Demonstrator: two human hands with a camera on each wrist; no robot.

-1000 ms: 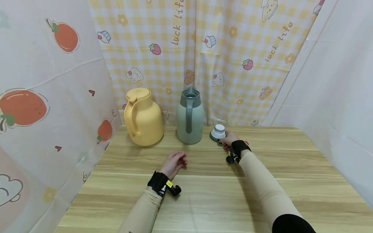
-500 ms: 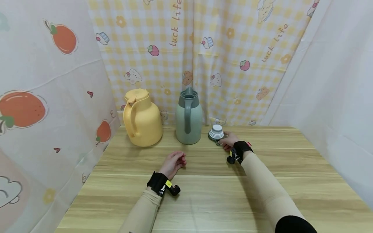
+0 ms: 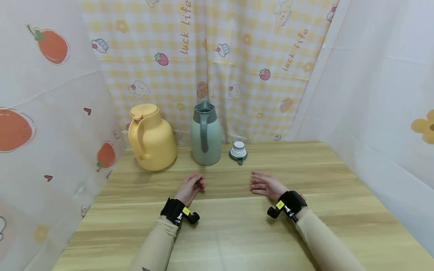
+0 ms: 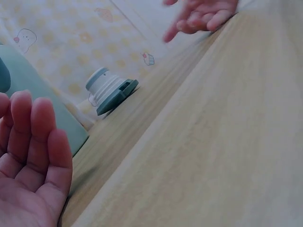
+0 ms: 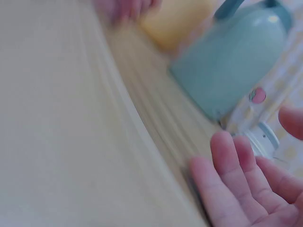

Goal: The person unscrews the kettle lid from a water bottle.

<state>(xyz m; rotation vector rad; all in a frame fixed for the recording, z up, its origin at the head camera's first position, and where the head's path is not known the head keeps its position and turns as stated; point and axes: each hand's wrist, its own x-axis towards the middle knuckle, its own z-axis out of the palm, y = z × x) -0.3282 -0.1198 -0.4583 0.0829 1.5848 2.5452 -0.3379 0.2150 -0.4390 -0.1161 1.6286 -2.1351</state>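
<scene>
A pale green thermos jug (image 3: 213,146) with a grey-green collar and handle stands at the back middle, its top uncovered. Beside it on the right lies its stopper lid (image 3: 239,151), white ribbed plug upward and dark green base on the table. My left hand (image 3: 190,188) rests on the table in front of the jug, fingers loosely curled and holding nothing. The right hand (image 3: 268,185) is at the table in front of the lid, apart from it, with fingers relaxed and nothing in them; the right wrist view shows those fingers (image 5: 232,165) extended.
To the left of the green jug stands a yellow thermos jug (image 3: 156,139) with its lid on. The wooden table (image 3: 237,233) ends at a checked curtain (image 3: 237,113) behind, with white printed sheets along both sides.
My right hand has let go of the stopper lid and drawn back toward me, leaving it on the table. The head view has turned slightly right. The left hand stays in place.
</scene>
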